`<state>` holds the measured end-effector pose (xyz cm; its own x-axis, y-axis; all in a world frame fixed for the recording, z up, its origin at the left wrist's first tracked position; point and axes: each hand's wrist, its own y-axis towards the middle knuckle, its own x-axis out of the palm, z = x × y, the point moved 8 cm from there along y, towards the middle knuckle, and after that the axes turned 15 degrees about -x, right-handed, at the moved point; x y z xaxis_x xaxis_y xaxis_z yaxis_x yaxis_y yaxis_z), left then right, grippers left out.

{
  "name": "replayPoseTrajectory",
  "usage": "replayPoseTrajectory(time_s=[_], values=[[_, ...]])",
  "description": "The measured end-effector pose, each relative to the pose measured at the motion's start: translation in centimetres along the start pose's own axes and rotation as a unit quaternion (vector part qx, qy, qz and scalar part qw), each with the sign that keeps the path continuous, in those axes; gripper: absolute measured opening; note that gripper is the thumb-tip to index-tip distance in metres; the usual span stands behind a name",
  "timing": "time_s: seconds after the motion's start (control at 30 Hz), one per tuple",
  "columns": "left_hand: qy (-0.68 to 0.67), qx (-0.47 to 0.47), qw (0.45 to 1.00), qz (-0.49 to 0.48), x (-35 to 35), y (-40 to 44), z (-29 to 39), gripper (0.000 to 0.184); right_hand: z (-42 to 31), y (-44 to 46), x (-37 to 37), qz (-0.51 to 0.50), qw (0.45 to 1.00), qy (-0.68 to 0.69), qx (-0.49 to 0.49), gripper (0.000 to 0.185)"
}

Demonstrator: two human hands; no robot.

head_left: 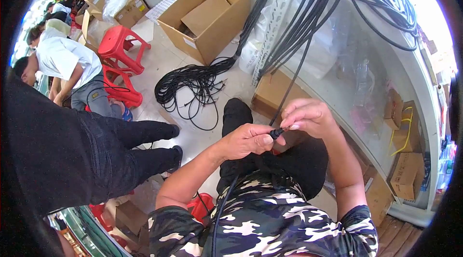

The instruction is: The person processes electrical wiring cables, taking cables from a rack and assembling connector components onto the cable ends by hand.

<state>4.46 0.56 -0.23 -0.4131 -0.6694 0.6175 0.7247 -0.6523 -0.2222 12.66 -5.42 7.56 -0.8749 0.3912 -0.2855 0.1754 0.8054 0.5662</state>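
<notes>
In front of my body, a black cable connector (276,133) is held between my two hands. My left hand (251,140) is closed around the connector's body from the left. On the other side, my right hand (308,118) pinches the connector's end with fingertips; the small part there is too small to make out. One black cable (296,74) rises from near the connector toward a hanging bundle of black cables (316,13). Another dark cable (226,204) runs down across the camouflage shirt (260,223).
A coiled heap of black cables (185,83) lies on the floor by an open cardboard box (205,20). Red stools (120,49) stand at the left. A person in black (72,151) stands close on my left; another in white (65,57) bends beyond. Shelving (386,88) is at right.
</notes>
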Motion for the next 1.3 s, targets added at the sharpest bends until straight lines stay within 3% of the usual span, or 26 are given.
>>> replayPoseTrajectory(time_s=[0.37,0.67,0.73,0.83,0.9,1.0,1.03,1.1,1.2,1.3], values=[[-0.049,-0.012,0.999,-0.021,1.3,0.2,0.1,0.035,-1.7,-0.4,0.6,-0.008,0.988,-0.146,-0.046,0.015],[-0.080,-0.023,0.996,0.017,2.2,1.2,-0.2,0.035,-1.4,-2.0,1.5,0.015,0.993,-0.118,-0.009,0.017],[-0.056,0.001,0.996,0.074,2.5,1.1,1.0,0.034,-1.6,-2.3,1.6,0.013,0.995,-0.097,0.004,0.023],[0.044,-0.005,0.998,0.038,1.3,1.5,0.0,0.031,-1.4,-2.8,2.3,0.009,0.996,-0.069,0.059,0.031],[0.057,-0.003,0.998,0.034,1.3,1.7,0.1,0.030,-1.3,-2.8,2.5,0.000,0.989,-0.128,0.067,0.037],[0.274,0.049,0.940,0.197,0.6,1.2,2.2,0.031,-0.7,-3.0,2.4,0.009,0.983,-0.149,0.110,0.040],[0.272,0.048,0.941,0.195,0.6,1.4,2.1,0.031,-0.3,-3.4,2.3,0.033,0.978,-0.150,0.138,0.040],[0.343,0.135,0.898,0.239,1.0,1.0,3.4,0.030,0.0,-3.5,2.2,0.013,0.983,-0.090,0.163,0.045],[0.319,0.105,0.917,0.214,0.9,1.2,3.0,0.030,-0.5,-3.0,2.3,-0.015,0.990,-0.055,0.130,0.045],[0.292,0.087,0.931,0.199,1.1,1.0,3.3,0.031,-1.4,-2.2,1.9,0.017,0.997,-0.006,0.081,0.051]])
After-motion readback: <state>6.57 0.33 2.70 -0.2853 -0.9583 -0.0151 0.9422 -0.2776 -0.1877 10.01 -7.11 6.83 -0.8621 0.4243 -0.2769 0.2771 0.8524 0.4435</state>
